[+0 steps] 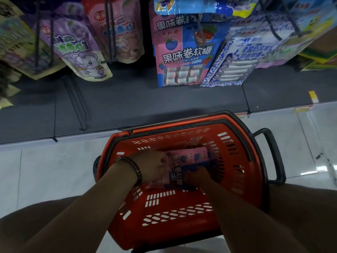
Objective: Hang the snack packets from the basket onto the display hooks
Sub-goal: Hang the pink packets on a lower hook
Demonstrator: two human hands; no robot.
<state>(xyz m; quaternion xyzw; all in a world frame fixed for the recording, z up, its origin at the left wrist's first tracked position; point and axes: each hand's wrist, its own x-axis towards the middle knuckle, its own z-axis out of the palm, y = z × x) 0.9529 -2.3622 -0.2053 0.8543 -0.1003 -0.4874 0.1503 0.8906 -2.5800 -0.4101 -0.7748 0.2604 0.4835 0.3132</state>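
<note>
A pink and blue snack packet [184, 168] is held inside the red basket [235, 172], which stands on the pale tiled floor [54, 168]. The left hand [152, 166] is clenched on the packet's left edge; a beaded bracelet [134, 167] is worn on that wrist. The right hand [197, 177] is clenched on the packet's near edge. Beyond the basket, matching packets [184, 53] are hung on display hooks [201, 31] above a dark shelf [127, 99].

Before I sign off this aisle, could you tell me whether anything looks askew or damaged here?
Nothing stands out. Both hands, left and right, are on a pink packet in the red basket; matching packets hang straight above.
</note>
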